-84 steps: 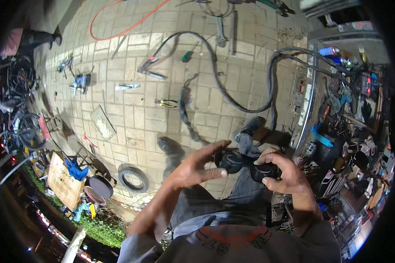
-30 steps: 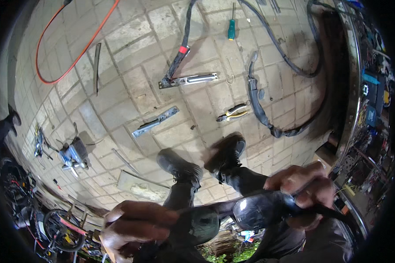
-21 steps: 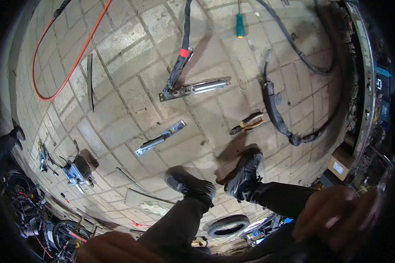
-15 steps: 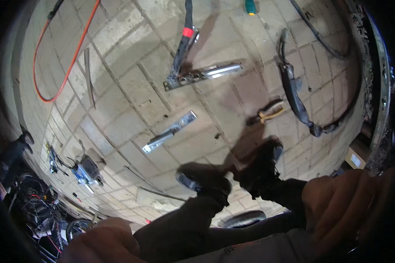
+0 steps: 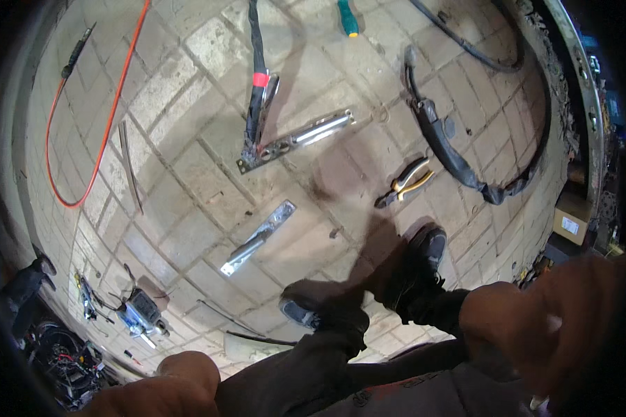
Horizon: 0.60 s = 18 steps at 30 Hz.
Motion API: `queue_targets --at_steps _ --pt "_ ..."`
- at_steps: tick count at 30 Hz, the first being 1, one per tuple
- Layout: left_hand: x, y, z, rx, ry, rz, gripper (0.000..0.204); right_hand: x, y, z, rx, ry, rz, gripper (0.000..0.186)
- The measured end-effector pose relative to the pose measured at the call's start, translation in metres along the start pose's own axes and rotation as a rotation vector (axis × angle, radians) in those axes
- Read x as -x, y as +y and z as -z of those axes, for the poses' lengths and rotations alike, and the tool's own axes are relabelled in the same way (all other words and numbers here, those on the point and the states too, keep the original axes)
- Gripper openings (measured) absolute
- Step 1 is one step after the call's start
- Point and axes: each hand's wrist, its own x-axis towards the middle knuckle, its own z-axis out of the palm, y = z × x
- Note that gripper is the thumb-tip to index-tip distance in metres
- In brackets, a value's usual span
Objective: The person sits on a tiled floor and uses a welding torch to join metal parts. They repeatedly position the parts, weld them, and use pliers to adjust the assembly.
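Observation:
At the lower left edge is my left hand (image 5: 170,379), seen as a rounded shape with its fingers hidden. My right hand (image 5: 542,320) is raised at the lower right, blurred, its fingers seemingly curled; whatever it may hold is out of sight. Neither hand touches the things on the floor. Below lie yellow-and-black pliers (image 5: 405,182), a flat shiny metal strip (image 5: 259,238), and a metal bar (image 5: 306,139) where a welding electrode holder (image 5: 255,104) with red tape rests at its left end. A green screwdriver handle (image 5: 348,19) shows at the top.
My shoes (image 5: 424,257) stand on the brick-paved floor (image 5: 209,181). An orange cable (image 5: 108,139) loops at left; a black wrapped cable (image 5: 452,156) curves at right. A small device (image 5: 140,313) sits lower left near a motorcycle (image 5: 62,354). A cardboard box (image 5: 572,219) stands at right.
The view has shifted, so most floor things sit lower and more to the left. My right hand shows slightly further left. The things on the floor keep their arrangement.

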Motion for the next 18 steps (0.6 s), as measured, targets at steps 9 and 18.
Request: queue_targets --at_steps 9,18 --pt "-0.031 -0.143 0.144 -0.557 0.436 0.022 0.018 0.008 0.13 0.05 0.204 1.017 -0.191 0.02" --pt "0.009 -0.053 0.102 -0.339 0.113 -0.386 0.024 0.024 0.009 0.015 0.237 0.247 0.135 0.027"
